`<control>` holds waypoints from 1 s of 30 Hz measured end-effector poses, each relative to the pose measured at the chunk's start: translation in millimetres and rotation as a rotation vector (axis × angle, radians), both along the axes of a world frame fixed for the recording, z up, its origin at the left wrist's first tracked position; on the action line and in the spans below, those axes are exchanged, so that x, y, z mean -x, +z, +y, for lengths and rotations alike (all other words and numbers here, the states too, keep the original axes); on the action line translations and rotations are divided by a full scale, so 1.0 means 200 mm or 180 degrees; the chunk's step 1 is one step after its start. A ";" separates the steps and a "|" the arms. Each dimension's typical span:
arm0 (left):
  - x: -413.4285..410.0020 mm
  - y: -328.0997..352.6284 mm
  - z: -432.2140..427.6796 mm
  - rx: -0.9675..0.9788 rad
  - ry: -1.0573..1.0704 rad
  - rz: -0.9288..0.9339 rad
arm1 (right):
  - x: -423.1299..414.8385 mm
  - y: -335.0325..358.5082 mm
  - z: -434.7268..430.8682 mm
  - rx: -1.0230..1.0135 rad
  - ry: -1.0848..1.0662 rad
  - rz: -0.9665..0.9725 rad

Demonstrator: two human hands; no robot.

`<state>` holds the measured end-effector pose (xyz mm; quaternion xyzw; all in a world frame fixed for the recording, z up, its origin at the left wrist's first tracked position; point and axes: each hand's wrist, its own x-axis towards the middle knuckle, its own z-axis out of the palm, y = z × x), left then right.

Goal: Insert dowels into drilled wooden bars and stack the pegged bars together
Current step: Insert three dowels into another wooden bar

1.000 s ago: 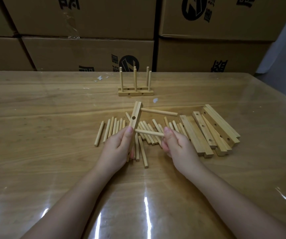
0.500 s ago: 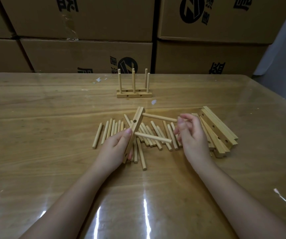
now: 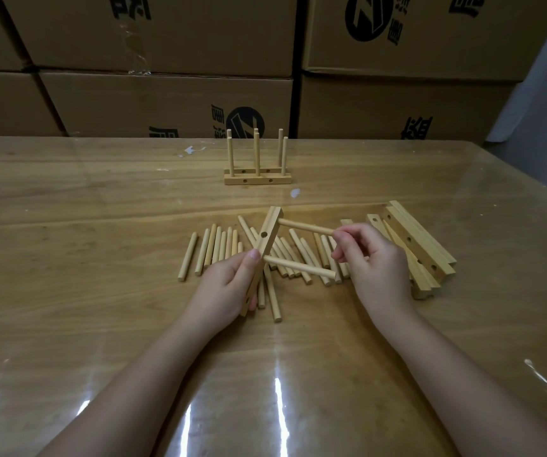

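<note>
Now, on the counter (image 3: 67, 242), loose dowels (image 3: 209, 249) lie fanned beneath our work. Our left hand (image 3: 229, 285) grips a tilted bar (image 3: 270, 229), which has a lower dowel (image 3: 298, 266) and an upper dowel (image 3: 305, 226) jutting rightward. Our right hand (image 3: 377, 262) pinches the upper dowel's tip. Spare bars (image 3: 423, 245) are piled just right. Farther back, pegged bars (image 3: 257, 178) stand before boxes (image 3: 166, 94).

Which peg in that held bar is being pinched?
The upper peg, pinched at its tip by the right hand; the lower peg juts free from the bar.
</note>
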<state>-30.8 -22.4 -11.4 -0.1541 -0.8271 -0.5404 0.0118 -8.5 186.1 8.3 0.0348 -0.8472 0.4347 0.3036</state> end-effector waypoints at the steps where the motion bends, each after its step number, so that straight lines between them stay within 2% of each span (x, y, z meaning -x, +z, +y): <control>1: 0.00 0.00 0.00 0.0029 0.0008 0.0027 | 0.00 0.00 0.00 -0.0029 -0.0008 0.0001; 8: -0.01 0.01 0.00 0.0324 -0.0009 0.0155 | 0.00 -0.01 0.00 -0.0285 -0.0070 0.0101; 14: -0.01 0.01 0.00 0.0315 -0.0035 0.0162 | 0.00 -0.01 0.00 -0.0542 -0.0142 0.0213; 24: -0.01 0.01 0.00 0.0316 0.0022 0.0176 | 0.01 -0.01 0.00 -0.0489 -0.0151 0.0289; 27: 0.00 0.01 0.00 0.0053 -0.0013 -0.0019 | 0.00 -0.01 0.00 -0.0275 0.0005 0.0197; 30: 0.01 0.03 -0.02 -0.0676 0.0133 -0.0448 | 0.00 -0.02 -0.01 -0.0035 0.0070 -0.0099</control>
